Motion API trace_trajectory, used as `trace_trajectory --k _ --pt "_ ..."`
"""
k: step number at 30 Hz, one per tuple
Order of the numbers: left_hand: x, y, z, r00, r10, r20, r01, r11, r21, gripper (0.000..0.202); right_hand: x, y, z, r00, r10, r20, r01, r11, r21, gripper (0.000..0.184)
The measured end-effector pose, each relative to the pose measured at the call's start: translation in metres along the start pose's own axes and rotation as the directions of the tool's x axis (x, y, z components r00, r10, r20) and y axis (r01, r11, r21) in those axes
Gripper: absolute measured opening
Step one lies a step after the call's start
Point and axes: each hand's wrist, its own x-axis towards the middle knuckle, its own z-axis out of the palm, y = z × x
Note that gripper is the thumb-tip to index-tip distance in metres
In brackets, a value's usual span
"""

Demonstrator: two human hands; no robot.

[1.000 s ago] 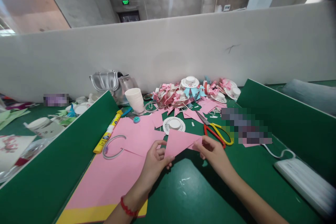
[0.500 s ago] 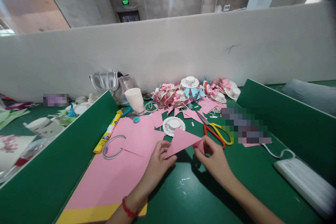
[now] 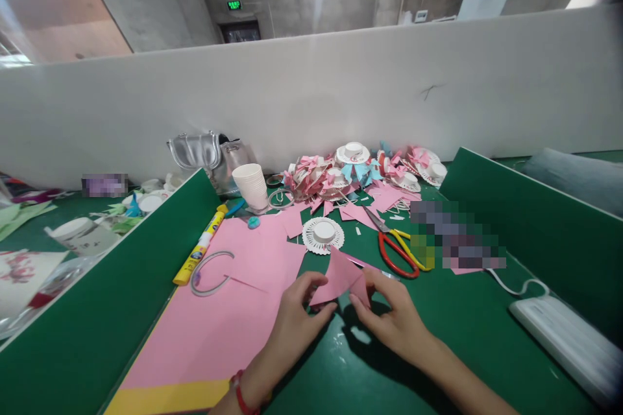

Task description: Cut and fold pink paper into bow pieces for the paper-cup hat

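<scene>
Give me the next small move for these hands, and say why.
I'd probably press the pink paper flatter near the right hand: that hand pinches one end, yet the sheet stands bent rather than flat, and the left hand is at the opposite end, placed to steady it.

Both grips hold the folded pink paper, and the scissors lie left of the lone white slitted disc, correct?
Not quite: the scissors lie right of the lone white slitted disc, as the head view shows. The left grip and right grip do hold the folded pink paper.
</scene>
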Motion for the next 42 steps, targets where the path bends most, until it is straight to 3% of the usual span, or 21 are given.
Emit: trace_trajectory --k 2,5,8,10,12,16,20,26,31,37,40,41,42 --pt "-0.001 -0.002 0.0 0.999 0.032 -0.021 -0.032 0.999 0.0 0.023 0.0 0.001 0.001 0.999 0.015 -0.045 -0.015 1.0 -0.016 0.014" --pt "-0.002 -0.004 -0.004 0.998 0.061 -0.017 -0.059 0.995 0.086 0.009 0.0 0.0 0.0 1.0 0.006 -0.027 -0.006 1.0 -0.008 0.007" --pt "0.0 -0.005 -0.008 0.996 -0.001 -0.088 0.011 0.994 0.109 0.016 0.003 0.006 -0.004 1.0 0.006 0.015 -0.004 0.994 -0.11 0.005" --pt "0.002 -0.005 -0.01 0.985 -0.125 -0.118 0.119 0.991 -0.059 0.017 0.005 0.017 -0.007 1.0 0.025 0.0 -0.024 0.954 -0.3 0.012" --pt "0.005 -0.004 -0.01 0.96 -0.265 -0.086 0.232 0.933 -0.274 0.021 0.006 0.03 -0.008 0.999 0.043 -0.023 -0.049 0.874 -0.484 0.022" --pt "0.009 -0.004 -0.009 0.912 -0.41 -0.015 0.352 0.8 -0.487 0.032 0.007 0.048 -0.006 0.994 0.108 0.026 -0.069 0.781 -0.621 0.025" --pt "0.008 -0.005 -0.009 0.896 -0.44 0.054 0.384 0.71 -0.59 0.033 0.008 0.045 -0.004 0.982 0.184 0.049 -0.118 0.79 -0.601 0.02" --pt "0.006 -0.002 -0.012 0.915 -0.358 0.184 0.377 0.598 -0.707 0.009 0.008 0.046 -0.008 0.971 0.236 -0.046 -0.227 0.835 -0.502 0.019" --pt "0.004 0.005 -0.014 0.87 -0.433 0.237 0.468 0.571 -0.674 0.015 0.006 0.039 -0.004 0.973 0.225 -0.045 -0.214 0.824 -0.525 0.017" --pt "-0.02 0.006 0.005 0.84 -0.505 0.201 0.524 0.656 -0.543 0.028 0.004 0.03 0.001 0.966 0.255 0.028 -0.193 0.793 -0.577 0.013" --pt "-0.037 0.007 0.007 0.785 -0.476 0.396 0.613 0.691 -0.384 0.029 0.003 0.032 0.001 0.956 0.291 0.045 -0.21 0.779 -0.591 0.004" --pt "-0.04 0.009 0.004 0.755 -0.451 0.476 0.616 0.736 -0.281 0.027 0.003 0.033 0.001 0.954 0.298 0.04 -0.218 0.777 -0.591 0.004" --pt "-0.042 0.011 0.0 0.761 -0.431 0.485 0.566 0.807 -0.171 0.024 0.003 0.034 0.001 0.953 0.3 0.033 -0.223 0.775 -0.591 0.005"
